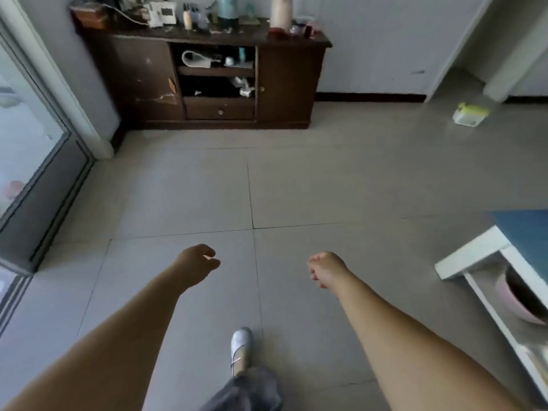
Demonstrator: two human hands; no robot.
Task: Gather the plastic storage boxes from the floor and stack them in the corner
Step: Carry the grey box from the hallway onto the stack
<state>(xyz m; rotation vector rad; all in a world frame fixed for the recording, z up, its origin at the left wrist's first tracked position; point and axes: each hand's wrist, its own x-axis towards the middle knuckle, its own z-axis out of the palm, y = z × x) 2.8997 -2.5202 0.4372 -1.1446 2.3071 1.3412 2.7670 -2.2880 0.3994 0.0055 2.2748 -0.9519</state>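
bare floor (296,179) ahead; cabinet (207,81) blocks far wall, white shelf (480,253) crowds right.

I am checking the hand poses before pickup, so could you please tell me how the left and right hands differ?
The left hand is loosely curled with a small gap at thumb and fingers; the right hand is closed tighter, like a fist. The left hand looks shaded, the right lighter. Both are empty, held over the tiled floor, far from the storage box.
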